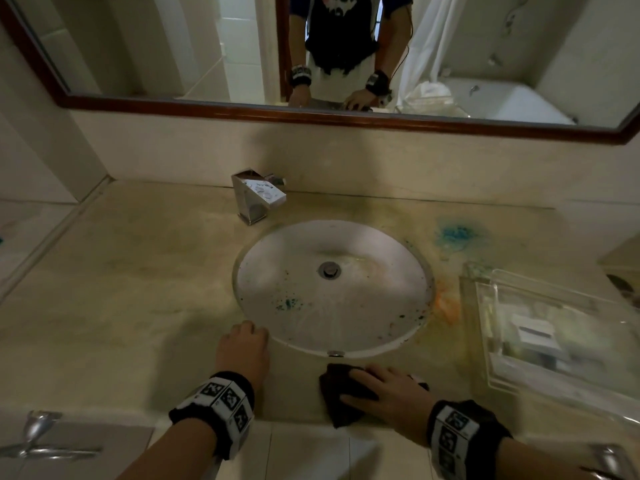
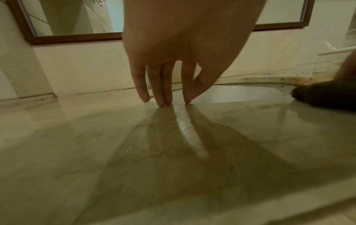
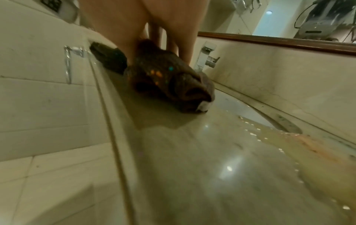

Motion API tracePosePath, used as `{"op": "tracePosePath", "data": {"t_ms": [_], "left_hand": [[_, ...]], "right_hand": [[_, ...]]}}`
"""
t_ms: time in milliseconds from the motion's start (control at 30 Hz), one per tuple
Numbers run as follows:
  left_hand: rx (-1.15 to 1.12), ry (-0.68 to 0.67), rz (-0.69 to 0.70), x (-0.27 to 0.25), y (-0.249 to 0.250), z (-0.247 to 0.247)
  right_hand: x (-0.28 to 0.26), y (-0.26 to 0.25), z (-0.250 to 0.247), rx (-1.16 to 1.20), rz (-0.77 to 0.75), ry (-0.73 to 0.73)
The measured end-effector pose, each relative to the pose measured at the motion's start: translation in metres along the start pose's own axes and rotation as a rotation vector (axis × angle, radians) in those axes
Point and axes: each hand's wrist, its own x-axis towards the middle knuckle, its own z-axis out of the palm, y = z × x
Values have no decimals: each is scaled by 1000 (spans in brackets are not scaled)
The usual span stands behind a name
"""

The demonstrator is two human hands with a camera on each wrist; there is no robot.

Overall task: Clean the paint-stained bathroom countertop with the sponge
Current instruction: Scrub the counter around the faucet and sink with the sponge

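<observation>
A dark brown sponge [image 1: 339, 407] lies bunched on the beige countertop [image 1: 138, 289] near its front edge, just below the sink [image 1: 363, 327]. My right hand [image 1: 377, 386] presses down on the sponge with fingers spread flat. In the right wrist view the sponge [image 3: 169, 79] carries orange and teal paint specks. My left hand [image 1: 247, 336] rests beside the sink's front-left rim, and its straight fingertips [image 2: 165, 102] touch the wet countertop [image 2: 173, 152]. A blue paint stain [image 1: 457, 235] sits right of the sink at the back. An orange stain [image 1: 446, 304] marks the sink's right rim.
A chrome faucet [image 1: 258, 197] stands behind the sink at the left. A clear tray [image 1: 502, 379] holding small items occupies the counter's right side. A wood-framed mirror [image 1: 311, 116] runs above the backsplash. Teal specks [image 1: 287, 304] dot the basin. Murky water [image 3: 318, 159] pools near the orange stain.
</observation>
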Motion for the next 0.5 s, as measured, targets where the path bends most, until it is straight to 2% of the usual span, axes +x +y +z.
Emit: {"op": "tracePosePath", "data": {"t_ms": [33,67,133,167,300,400,433,500], "left_hand": [[4,7,0,0,1,1],[4,11,2,0,0,2],[-11,12,7,0,0,3],[-20,13,11,-1,-1,3],[-10,6,25,-3,-1,1],[34,-8,3,0,2,-2],[49,-9,-13,1,4,-4],[51,1,-37,6,9,-8]], "right_hand": [[3,6,2,4,22,-44],[9,17,7,1,43,-24],[19,33,4,8,160,123],[22,41,-2,46,223,152],[21,75,-22,378,581,187],[10,89,-29,434,750,425],[5,88,-33,428,782,447],[-5,85,-37,387,872,328]]}}
